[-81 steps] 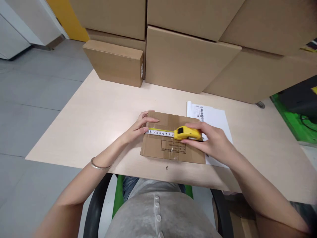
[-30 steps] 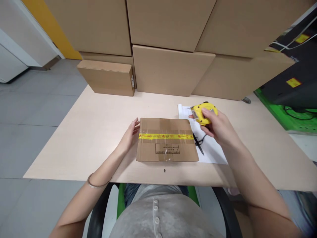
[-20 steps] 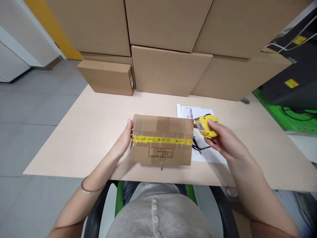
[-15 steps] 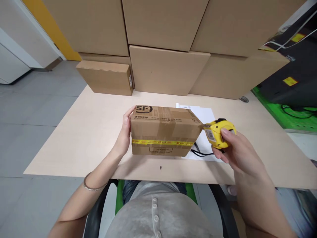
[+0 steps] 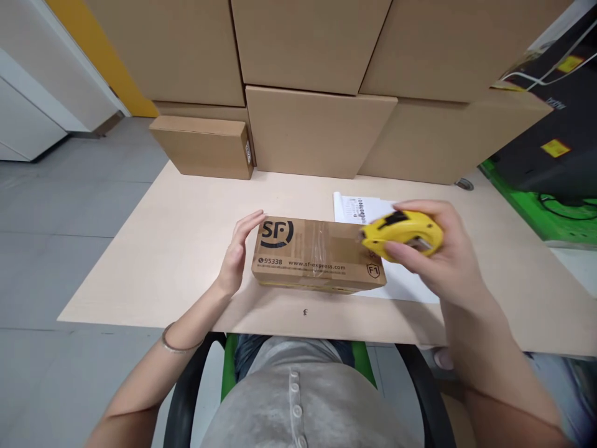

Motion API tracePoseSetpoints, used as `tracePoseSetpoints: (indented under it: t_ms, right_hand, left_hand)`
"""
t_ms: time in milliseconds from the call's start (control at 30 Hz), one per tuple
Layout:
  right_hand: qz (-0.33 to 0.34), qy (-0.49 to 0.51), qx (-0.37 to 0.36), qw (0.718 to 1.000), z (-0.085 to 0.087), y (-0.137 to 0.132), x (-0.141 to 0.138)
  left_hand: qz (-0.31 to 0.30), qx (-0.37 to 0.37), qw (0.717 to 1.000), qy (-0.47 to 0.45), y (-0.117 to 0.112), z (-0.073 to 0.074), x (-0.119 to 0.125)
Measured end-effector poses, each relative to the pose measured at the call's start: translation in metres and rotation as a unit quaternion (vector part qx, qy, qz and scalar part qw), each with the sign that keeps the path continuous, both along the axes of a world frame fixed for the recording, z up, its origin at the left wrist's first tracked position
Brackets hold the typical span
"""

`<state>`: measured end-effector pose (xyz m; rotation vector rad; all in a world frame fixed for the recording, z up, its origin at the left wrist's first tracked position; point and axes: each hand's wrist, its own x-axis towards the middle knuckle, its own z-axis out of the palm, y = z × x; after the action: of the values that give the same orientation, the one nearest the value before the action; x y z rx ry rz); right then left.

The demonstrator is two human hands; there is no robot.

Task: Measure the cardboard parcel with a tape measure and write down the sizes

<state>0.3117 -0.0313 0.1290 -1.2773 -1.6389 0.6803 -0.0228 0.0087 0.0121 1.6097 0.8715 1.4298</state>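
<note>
A brown cardboard box [image 5: 321,249] with an SF logo and clear tape lies on the table in front of me, its printed face up. Beside its left end is my left hand [image 5: 236,252], fingers stretched out, the tips by the far left corner; I cannot tell whether they touch it. My right hand [image 5: 443,249] is wrapped round a yellow tape measure [image 5: 403,233], thumb on its near side. The tape measure hovers over the box's right end and hides part of it. No blade plainly shows drawn out.
White paper [image 5: 357,208] lies partly under the box on the pale table [image 5: 186,261]. A smaller carton [image 5: 205,149] stands at the back left, before a wall of large cardboard boxes [image 5: 321,130]. Black equipment [image 5: 536,149] on a green base stands at the right.
The box has tipped from showing its yellow-taped side to lying with its SF face up. My right hand has raised and turned the tape measure, moving it from the box's corner to above it.
</note>
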Motion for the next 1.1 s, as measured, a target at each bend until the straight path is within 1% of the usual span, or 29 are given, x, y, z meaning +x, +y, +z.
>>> tracePoseSetpoints:
  t_ms: [67, 133, 200, 267, 300, 400, 500, 567, 633, 767, 833, 867, 900, 967, 1100]
  right_hand:
    - [0.116, -0.069, 0.031, 0.990, 0.014, 0.021, -0.032]
    - [0.228, -0.128, 0.066, 0.963, 0.023, 0.040, -0.065]
    - [0.301, -0.185, 0.088, 0.931, 0.026, 0.055, -0.094]
    - [0.346, -0.224, 0.095, 0.906, 0.025, 0.063, -0.114]
    - [0.358, -0.236, 0.094, 0.899, 0.024, 0.065, -0.120]
    - [0.357, -0.253, 0.083, 0.895, 0.020, 0.064, -0.124]
    - [0.334, -0.260, 0.081, 0.903, 0.017, 0.059, -0.106]
    - [0.314, -0.264, 0.060, 0.910, 0.015, 0.053, -0.081]
    - [0.281, -0.264, 0.024, 0.922, 0.013, 0.044, -0.047]
    - [0.191, -0.220, -0.016, 0.957, 0.006, 0.021, 0.030]
    - [0.144, -0.204, -0.037, 0.968, 0.002, 0.010, 0.059]
    - [0.130, -0.198, -0.048, 0.970, 0.000, 0.006, 0.068]
    - [0.122, -0.193, -0.056, 0.972, -0.002, 0.004, 0.075]
    - [0.118, -0.190, -0.062, 0.973, -0.005, 0.003, 0.079]
    - [0.119, -0.191, -0.046, 0.973, -0.007, 0.009, 0.072]
  left_hand:
    - [-0.007, -0.019, 0.999, -0.047, 0.010, 0.009, 0.011]
    - [-0.025, -0.065, 0.993, -0.097, 0.017, 0.015, 0.024]
    - [-0.022, -0.110, 0.981, -0.156, 0.022, 0.015, 0.035]
    - [0.003, -0.121, 0.974, -0.192, 0.024, 0.010, 0.043]
    - [0.011, -0.114, 0.973, -0.198, 0.024, 0.007, 0.044]
    - [-0.006, -0.076, 0.980, -0.186, 0.025, -0.001, 0.044]
    - [-0.030, -0.052, 0.984, -0.169, 0.026, -0.002, 0.039]
    - [-0.035, -0.039, 0.986, -0.158, 0.027, -0.001, 0.037]
    - [-0.036, -0.026, 0.988, -0.147, 0.028, 0.000, 0.036]
    - [-0.039, -0.009, 0.990, -0.138, 0.031, -0.003, 0.033]
    - [-0.042, -0.004, 0.989, -0.139, 0.032, -0.005, 0.033]
    - [-0.042, -0.003, 0.989, -0.140, 0.032, -0.006, 0.033]
    - [-0.040, -0.003, 0.989, -0.139, 0.032, -0.006, 0.033]
    - [-0.036, 0.000, 0.990, -0.136, 0.033, -0.007, 0.033]
    - [-0.042, 0.010, 0.987, -0.154, 0.032, -0.006, 0.034]
